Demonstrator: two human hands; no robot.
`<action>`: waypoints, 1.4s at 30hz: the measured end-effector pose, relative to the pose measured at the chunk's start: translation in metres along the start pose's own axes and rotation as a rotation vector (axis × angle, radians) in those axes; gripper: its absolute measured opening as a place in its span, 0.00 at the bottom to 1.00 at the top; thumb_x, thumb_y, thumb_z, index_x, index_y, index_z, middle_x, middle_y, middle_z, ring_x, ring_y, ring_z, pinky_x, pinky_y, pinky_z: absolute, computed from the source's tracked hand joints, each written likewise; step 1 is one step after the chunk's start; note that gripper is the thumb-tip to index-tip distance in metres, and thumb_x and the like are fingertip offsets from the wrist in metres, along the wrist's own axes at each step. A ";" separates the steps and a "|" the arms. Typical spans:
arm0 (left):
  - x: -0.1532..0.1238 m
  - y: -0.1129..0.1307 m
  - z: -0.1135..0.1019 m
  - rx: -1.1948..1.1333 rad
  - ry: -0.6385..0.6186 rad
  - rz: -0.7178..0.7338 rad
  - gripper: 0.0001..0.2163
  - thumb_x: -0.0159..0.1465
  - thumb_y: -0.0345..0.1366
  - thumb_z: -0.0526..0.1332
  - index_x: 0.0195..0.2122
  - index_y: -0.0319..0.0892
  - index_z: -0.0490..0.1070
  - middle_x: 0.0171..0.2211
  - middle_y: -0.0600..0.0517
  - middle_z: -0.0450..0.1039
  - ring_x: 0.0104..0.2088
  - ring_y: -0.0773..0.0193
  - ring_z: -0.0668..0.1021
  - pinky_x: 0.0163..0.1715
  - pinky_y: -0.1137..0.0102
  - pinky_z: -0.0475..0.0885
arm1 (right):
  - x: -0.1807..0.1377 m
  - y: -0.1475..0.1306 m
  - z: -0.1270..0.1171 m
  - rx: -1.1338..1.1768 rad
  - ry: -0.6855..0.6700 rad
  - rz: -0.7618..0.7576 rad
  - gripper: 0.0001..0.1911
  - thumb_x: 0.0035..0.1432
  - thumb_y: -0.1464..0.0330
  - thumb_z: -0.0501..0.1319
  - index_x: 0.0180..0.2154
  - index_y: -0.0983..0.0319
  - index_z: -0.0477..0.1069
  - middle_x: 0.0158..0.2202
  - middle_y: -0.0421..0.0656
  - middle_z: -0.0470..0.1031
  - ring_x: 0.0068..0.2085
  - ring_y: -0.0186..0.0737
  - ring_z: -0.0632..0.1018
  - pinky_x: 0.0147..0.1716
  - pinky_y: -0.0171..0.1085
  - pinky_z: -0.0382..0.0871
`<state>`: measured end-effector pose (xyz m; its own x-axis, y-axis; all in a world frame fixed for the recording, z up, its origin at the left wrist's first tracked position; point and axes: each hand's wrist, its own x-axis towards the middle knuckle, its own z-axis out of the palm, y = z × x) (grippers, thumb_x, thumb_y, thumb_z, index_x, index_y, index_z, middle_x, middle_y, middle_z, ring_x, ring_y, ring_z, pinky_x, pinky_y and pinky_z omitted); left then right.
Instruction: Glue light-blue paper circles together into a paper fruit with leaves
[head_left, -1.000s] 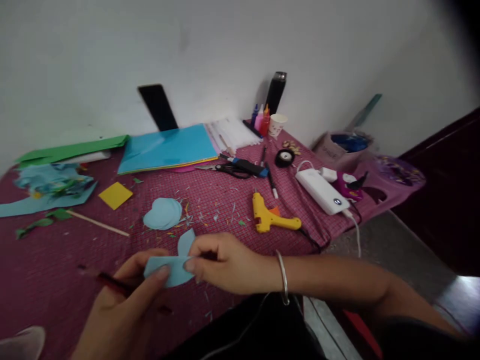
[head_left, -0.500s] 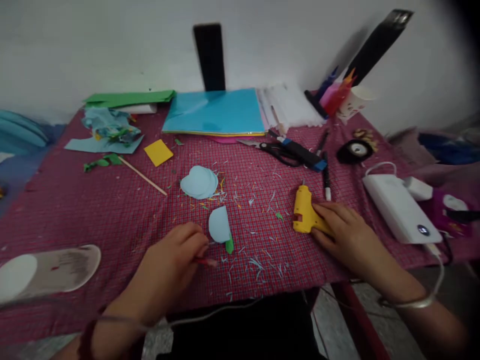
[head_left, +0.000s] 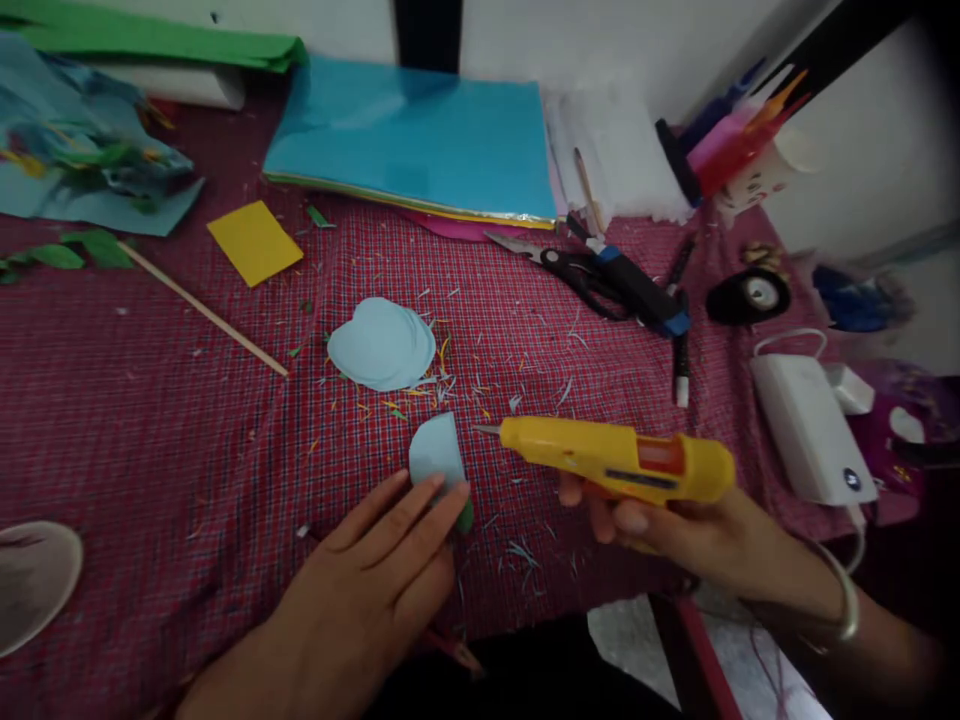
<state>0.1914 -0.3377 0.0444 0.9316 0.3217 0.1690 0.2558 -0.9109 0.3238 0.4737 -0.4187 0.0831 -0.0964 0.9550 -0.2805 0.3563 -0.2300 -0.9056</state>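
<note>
My left hand (head_left: 375,565) is open, its fingers stretched out over the lower edge of a light blue half-round paper piece (head_left: 437,445). A bit of green paper (head_left: 466,517) shows beside those fingertips. My right hand (head_left: 697,545) is closed around the handle of a yellow glue gun (head_left: 600,455), raised above the cloth. Its metal nozzle points left, just right of the half-round paper. Further back lies a stack of light blue petal-shaped papers (head_left: 382,345). A thin reddish object (head_left: 455,650), too blurred to name, shows below my left hand.
Paper scraps litter the checked tablecloth (head_left: 247,450). A wooden stick (head_left: 206,310) and a yellow paper square (head_left: 255,243) lie at left. Behind are blue sheets (head_left: 412,140), scissors (head_left: 577,275) and a blue-black cutter (head_left: 641,290). A white power bank (head_left: 814,430) is at right.
My right hand has lifted the glue gun off the table and swung its nozzle to the left. My left hand has spread flat onto the half-round paper. The view has moved closer.
</note>
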 end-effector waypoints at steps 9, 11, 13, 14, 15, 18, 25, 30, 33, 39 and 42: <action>0.000 -0.005 0.006 -0.037 -0.016 0.030 0.08 0.67 0.33 0.53 0.38 0.46 0.72 0.56 0.52 0.73 0.59 0.61 0.71 0.63 0.60 0.56 | 0.024 -0.005 -0.001 -0.112 -0.116 0.043 0.04 0.59 0.66 0.61 0.38 0.56 0.69 0.31 0.40 0.75 0.28 0.36 0.76 0.30 0.36 0.75; -0.002 -0.005 0.010 -0.064 -0.001 0.013 0.06 0.67 0.35 0.55 0.38 0.47 0.72 0.56 0.53 0.74 0.60 0.63 0.69 0.65 0.62 0.51 | 0.025 -0.005 -0.002 -0.159 -0.139 0.055 0.03 0.59 0.65 0.61 0.36 0.56 0.68 0.29 0.40 0.73 0.30 0.38 0.76 0.30 0.37 0.75; -0.005 -0.005 0.014 -0.084 0.008 0.021 0.07 0.66 0.34 0.54 0.38 0.47 0.72 0.55 0.53 0.74 0.61 0.63 0.67 0.66 0.62 0.50 | 0.028 -0.004 -0.002 -0.181 -0.151 0.062 0.03 0.60 0.65 0.60 0.35 0.56 0.67 0.28 0.40 0.72 0.33 0.41 0.77 0.31 0.37 0.75; -0.006 -0.005 0.015 -0.090 0.011 0.027 0.08 0.66 0.33 0.54 0.38 0.47 0.72 0.55 0.53 0.74 0.61 0.63 0.67 0.65 0.61 0.51 | 0.029 -0.004 -0.002 -0.186 -0.153 0.065 0.04 0.60 0.65 0.60 0.35 0.56 0.66 0.29 0.40 0.72 0.34 0.41 0.78 0.31 0.37 0.75; -0.007 -0.005 0.016 -0.088 0.019 0.036 0.09 0.66 0.32 0.53 0.38 0.47 0.72 0.55 0.52 0.74 0.61 0.62 0.68 0.65 0.60 0.53 | 0.030 -0.004 -0.002 -0.185 -0.152 0.067 0.04 0.60 0.64 0.60 0.35 0.56 0.67 0.29 0.40 0.72 0.34 0.41 0.78 0.31 0.37 0.74; -0.008 -0.006 0.019 -0.051 0.055 0.044 0.11 0.66 0.29 0.50 0.38 0.47 0.72 0.56 0.52 0.73 0.60 0.61 0.68 0.64 0.58 0.56 | 0.034 -0.004 -0.002 -0.162 -0.140 0.076 0.04 0.61 0.64 0.60 0.37 0.56 0.67 0.29 0.39 0.72 0.31 0.38 0.76 0.30 0.36 0.74; -0.008 -0.007 0.021 -0.069 0.054 0.049 0.12 0.65 0.28 0.50 0.37 0.47 0.72 0.56 0.51 0.73 0.61 0.60 0.68 0.64 0.57 0.54 | 0.036 -0.002 -0.003 -0.119 -0.142 0.073 0.04 0.62 0.64 0.59 0.38 0.56 0.67 0.32 0.40 0.73 0.29 0.37 0.74 0.28 0.36 0.72; -0.009 -0.006 0.017 -0.080 0.023 0.051 0.10 0.66 0.30 0.52 0.36 0.47 0.72 0.55 0.51 0.74 0.61 0.59 0.67 0.65 0.56 0.52 | 0.032 -0.003 -0.005 -0.156 -0.203 0.110 0.04 0.61 0.64 0.60 0.38 0.57 0.67 0.33 0.41 0.74 0.31 0.38 0.76 0.26 0.35 0.71; -0.008 -0.006 0.017 -0.074 0.023 0.050 0.12 0.68 0.31 0.49 0.36 0.47 0.72 0.54 0.52 0.75 0.61 0.60 0.67 0.66 0.57 0.48 | 0.033 -0.003 -0.003 -0.137 -0.174 0.105 0.04 0.62 0.64 0.58 0.37 0.57 0.67 0.33 0.42 0.74 0.32 0.38 0.77 0.27 0.35 0.71; -0.002 -0.007 0.017 -0.049 0.086 0.039 0.13 0.70 0.33 0.49 0.37 0.45 0.73 0.52 0.52 0.76 0.60 0.62 0.68 0.65 0.61 0.51 | 0.035 -0.001 -0.001 -0.084 -0.137 0.091 0.06 0.63 0.63 0.58 0.38 0.59 0.67 0.32 0.40 0.73 0.32 0.36 0.76 0.27 0.33 0.71; -0.001 -0.008 0.016 -0.069 0.107 0.028 0.13 0.71 0.32 0.48 0.38 0.44 0.72 0.52 0.51 0.76 0.59 0.63 0.69 0.65 0.63 0.53 | 0.032 0.000 -0.002 -0.093 -0.146 0.079 0.07 0.64 0.64 0.58 0.39 0.60 0.67 0.32 0.41 0.72 0.32 0.35 0.76 0.27 0.32 0.70</action>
<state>0.1922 -0.3350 0.0264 0.9043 0.3255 0.2760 0.2084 -0.9012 0.3800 0.4719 -0.3874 0.0749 -0.1961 0.8958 -0.3987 0.4517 -0.2784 -0.8476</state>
